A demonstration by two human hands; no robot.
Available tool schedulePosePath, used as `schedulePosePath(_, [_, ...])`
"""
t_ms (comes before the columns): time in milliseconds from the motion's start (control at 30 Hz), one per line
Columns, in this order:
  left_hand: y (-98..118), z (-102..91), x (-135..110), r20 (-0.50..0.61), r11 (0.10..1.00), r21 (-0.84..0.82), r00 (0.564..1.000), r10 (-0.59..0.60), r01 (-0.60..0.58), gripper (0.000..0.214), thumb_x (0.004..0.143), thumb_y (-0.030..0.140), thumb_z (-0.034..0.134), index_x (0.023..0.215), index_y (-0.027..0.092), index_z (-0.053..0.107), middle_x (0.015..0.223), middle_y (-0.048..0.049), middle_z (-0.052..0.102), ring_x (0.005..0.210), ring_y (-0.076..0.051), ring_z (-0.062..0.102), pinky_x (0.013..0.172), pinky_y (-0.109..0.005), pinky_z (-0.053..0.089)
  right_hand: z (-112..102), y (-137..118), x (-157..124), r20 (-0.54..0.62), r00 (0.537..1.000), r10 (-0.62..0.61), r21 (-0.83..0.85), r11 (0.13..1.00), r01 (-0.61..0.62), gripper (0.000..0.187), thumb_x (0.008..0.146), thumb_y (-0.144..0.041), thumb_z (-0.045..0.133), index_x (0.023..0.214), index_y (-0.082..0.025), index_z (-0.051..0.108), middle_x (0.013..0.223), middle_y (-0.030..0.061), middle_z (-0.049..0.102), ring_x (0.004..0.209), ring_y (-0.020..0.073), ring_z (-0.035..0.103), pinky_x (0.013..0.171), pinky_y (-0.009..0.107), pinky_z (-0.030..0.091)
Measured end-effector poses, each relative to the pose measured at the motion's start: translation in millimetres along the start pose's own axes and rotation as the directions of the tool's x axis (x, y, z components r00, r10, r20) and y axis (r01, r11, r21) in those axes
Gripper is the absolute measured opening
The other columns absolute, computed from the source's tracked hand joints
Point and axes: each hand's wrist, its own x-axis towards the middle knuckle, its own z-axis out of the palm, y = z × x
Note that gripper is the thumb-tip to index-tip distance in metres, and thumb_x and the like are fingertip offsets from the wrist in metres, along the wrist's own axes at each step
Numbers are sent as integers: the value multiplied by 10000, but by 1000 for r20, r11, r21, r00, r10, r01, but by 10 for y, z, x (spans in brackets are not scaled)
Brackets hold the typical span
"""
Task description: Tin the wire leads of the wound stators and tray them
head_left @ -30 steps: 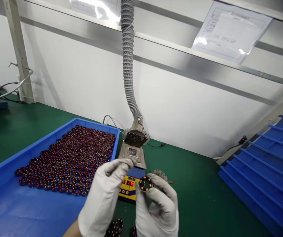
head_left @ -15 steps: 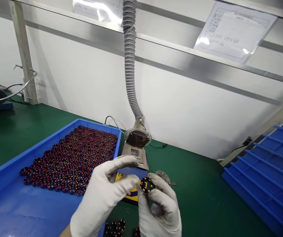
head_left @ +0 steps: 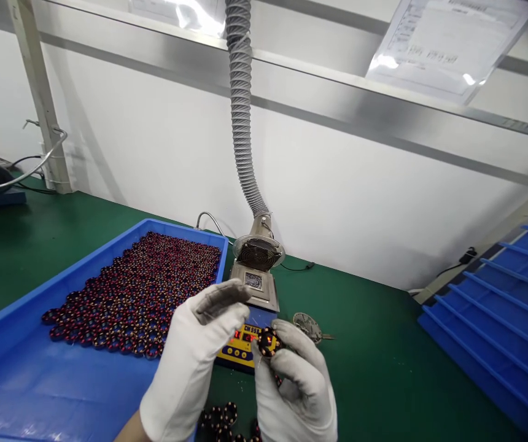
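In the white-gloved fingers of my right hand [head_left: 298, 374], a small black ring [head_left: 268, 342] with copper-coloured spots is pinched, tilted toward me. My left hand [head_left: 194, 344], gloved too, is just left of the ring and apart from it. Its thumb and forefinger have a gap between them, with nothing visible there. Behind the hands stands a machine with a yellow control panel [head_left: 236, 350], lit red digits and a metal top with a small square well [head_left: 253, 281]. More black rings [head_left: 218, 418] lie on the green table below the hands, partly hidden.
A blue tray [head_left: 61, 380] on the left holds many rows of similar rings. A grey duct hose [head_left: 240, 110] comes down to a round metal hood [head_left: 259, 252] over the machine. A round metal disc [head_left: 307, 326] lies to its right. Ribbed blue trays [head_left: 498, 313] stand at far right.
My left hand has drawn back from the ring, its thumb rising closer to the forefinger. My right hand has turned the ring, and more of the yellow panel shows.
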Motion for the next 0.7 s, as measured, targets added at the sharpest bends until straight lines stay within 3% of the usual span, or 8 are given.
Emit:
schedulePosePath(100, [6,43,-19,135,988,82,981,-138,128,204,660,154,778,856,180,726,865,-32,732,792,-121,665,719,-148,517,-43,69,-24,65,996,-62,1,998,62,315,717,51,633,922,-184,586,1050,65,621,944,216,623,774,370,558])
schedulePosePath(167, [-19,61,-25,141,987,57,978,-154,147,112,675,149,761,781,160,726,786,-26,726,725,-105,655,690,-142,512,-58,101,-45,123,986,-115,-32,992,120,301,737,12,639,945,-200,589,1059,63,621,948,227,625,765,392,563])
schedulePosePath(333, [-20,3,13,-18,989,-148,1000,11,-13,139,628,245,821,731,227,729,738,45,717,708,-72,654,705,-106,506,-57,79,-40,78,995,-59,-78,995,65,265,737,7,633,892,-203,589,1030,63,619,904,214,633,725,374,565])
schedulePosePath(400, [34,-29,26,-13,992,-120,999,47,-48,165,630,258,822,769,245,734,777,49,723,754,-74,660,731,-98,501,-54,53,-14,68,997,-45,-51,998,48,290,714,45,629,889,-183,590,1023,65,616,903,208,629,741,364,555])
schedulePosePath(533, [92,-39,24,178,989,113,977,-117,98,221,684,189,777,898,204,724,890,-16,725,851,-115,654,756,-137,500,-51,35,20,69,996,-62,-29,997,65,324,700,66,634,916,-172,590,1031,62,614,925,203,623,773,357,544])
schedulePosePath(700, [1,-24,21,174,979,81,964,-201,189,143,699,140,755,824,195,712,804,17,710,747,-74,631,696,-126,486,-59,41,12,122,989,-86,-19,996,89,312,708,48,649,921,-172,591,1029,58,621,933,195,624,798,346,536])
